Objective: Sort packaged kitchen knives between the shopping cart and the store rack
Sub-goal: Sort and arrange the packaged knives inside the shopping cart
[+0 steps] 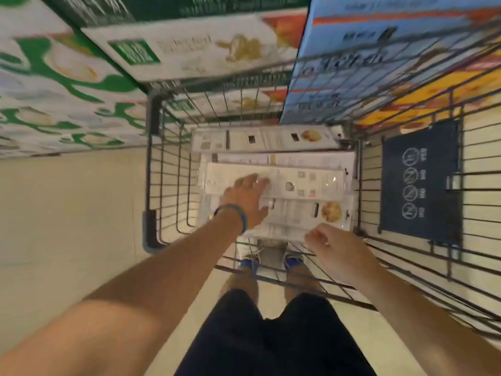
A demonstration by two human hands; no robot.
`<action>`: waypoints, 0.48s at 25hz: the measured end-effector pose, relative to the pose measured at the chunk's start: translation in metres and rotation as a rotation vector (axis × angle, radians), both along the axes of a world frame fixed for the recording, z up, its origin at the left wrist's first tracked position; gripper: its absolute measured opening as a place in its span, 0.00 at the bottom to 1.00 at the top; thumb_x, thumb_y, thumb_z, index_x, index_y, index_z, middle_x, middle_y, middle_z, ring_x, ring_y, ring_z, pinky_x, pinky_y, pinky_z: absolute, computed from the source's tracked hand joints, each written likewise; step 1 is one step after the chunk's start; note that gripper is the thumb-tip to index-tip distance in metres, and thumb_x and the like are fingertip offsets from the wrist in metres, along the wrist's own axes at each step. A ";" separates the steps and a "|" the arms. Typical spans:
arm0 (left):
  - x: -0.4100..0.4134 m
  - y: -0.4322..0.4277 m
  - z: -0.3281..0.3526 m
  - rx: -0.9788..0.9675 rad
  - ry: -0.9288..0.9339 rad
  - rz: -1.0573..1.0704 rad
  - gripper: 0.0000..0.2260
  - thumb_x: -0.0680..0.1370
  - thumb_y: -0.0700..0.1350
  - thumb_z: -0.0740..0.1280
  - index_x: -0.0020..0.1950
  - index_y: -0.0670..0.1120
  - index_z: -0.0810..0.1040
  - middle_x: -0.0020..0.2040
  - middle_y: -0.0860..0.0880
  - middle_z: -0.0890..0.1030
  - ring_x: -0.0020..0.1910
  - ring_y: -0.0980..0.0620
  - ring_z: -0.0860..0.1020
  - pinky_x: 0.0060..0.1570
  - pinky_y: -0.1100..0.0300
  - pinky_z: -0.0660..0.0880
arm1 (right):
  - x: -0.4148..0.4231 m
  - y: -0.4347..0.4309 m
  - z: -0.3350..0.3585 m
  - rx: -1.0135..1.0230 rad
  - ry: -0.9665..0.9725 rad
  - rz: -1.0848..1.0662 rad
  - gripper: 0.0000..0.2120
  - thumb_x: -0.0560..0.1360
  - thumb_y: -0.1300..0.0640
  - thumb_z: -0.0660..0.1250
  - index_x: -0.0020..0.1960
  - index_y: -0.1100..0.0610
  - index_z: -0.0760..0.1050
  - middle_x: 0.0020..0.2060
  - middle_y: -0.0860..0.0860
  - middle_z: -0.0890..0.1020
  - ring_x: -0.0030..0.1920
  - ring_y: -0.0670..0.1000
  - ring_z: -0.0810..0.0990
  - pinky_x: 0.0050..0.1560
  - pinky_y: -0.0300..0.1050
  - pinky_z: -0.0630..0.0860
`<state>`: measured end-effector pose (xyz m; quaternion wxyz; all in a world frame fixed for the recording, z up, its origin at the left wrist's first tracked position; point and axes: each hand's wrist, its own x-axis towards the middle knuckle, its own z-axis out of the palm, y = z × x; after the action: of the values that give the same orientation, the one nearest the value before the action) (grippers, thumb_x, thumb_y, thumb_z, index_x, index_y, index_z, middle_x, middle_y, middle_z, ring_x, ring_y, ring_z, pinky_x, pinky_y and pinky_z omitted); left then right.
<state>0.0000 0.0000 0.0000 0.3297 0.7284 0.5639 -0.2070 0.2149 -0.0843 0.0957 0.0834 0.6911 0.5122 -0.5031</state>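
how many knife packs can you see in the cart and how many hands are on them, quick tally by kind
knife packages: 5 showing, overlapped, more may lie beneath
hands: 2, left hand flat on one package, right hand pinching the nearest package's edge
shopping cart: 1
total: 8

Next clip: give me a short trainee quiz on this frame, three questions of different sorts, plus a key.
1. True or false: the left hand lies with fingers spread on a white package inside the cart.
2. Which wrist wears the wristband? A) left B) right C) both
3. How many round icons show on the dark sign?
Key: 1 true; 2 A; 3 four.
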 end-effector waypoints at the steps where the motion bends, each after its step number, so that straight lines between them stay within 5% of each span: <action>1: 0.010 0.007 -0.019 0.053 0.089 -0.114 0.38 0.76 0.60 0.64 0.80 0.55 0.48 0.82 0.46 0.47 0.79 0.42 0.50 0.75 0.42 0.56 | 0.009 0.001 -0.011 -0.016 -0.017 0.039 0.09 0.84 0.41 0.57 0.53 0.44 0.72 0.45 0.42 0.80 0.42 0.38 0.76 0.36 0.37 0.69; 4: 0.032 0.027 -0.043 0.201 0.237 -0.288 0.38 0.76 0.60 0.63 0.79 0.55 0.46 0.81 0.43 0.44 0.79 0.38 0.47 0.74 0.38 0.52 | 0.022 0.010 -0.030 -0.068 -0.057 0.105 0.07 0.84 0.41 0.57 0.56 0.43 0.70 0.47 0.42 0.77 0.41 0.35 0.72 0.36 0.35 0.66; 7: 0.045 0.036 -0.043 0.265 0.199 -0.393 0.27 0.76 0.51 0.66 0.74 0.53 0.62 0.74 0.44 0.65 0.71 0.39 0.65 0.68 0.40 0.64 | 0.021 0.016 -0.044 -0.105 -0.054 0.118 0.11 0.84 0.43 0.58 0.60 0.46 0.74 0.48 0.44 0.77 0.40 0.36 0.71 0.35 0.37 0.66; 10: 0.035 0.061 -0.016 0.216 0.059 -0.353 0.12 0.81 0.54 0.60 0.63 0.54 0.72 0.57 0.48 0.79 0.54 0.44 0.76 0.49 0.51 0.71 | 0.016 0.026 -0.050 -0.021 -0.047 0.079 0.15 0.84 0.46 0.60 0.65 0.51 0.75 0.58 0.49 0.80 0.47 0.46 0.79 0.42 0.44 0.72; 12: 0.023 0.063 0.006 0.170 -0.049 -0.300 0.14 0.80 0.61 0.58 0.61 0.56 0.74 0.43 0.51 0.79 0.43 0.46 0.75 0.39 0.57 0.67 | 0.013 0.031 -0.055 0.065 -0.074 0.009 0.19 0.83 0.44 0.60 0.70 0.52 0.73 0.63 0.51 0.78 0.56 0.52 0.79 0.50 0.47 0.73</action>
<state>0.0227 0.0628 0.0059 0.2459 0.8345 0.4560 -0.1876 0.2278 -0.0535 0.0409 0.0820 0.7092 0.5279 -0.4600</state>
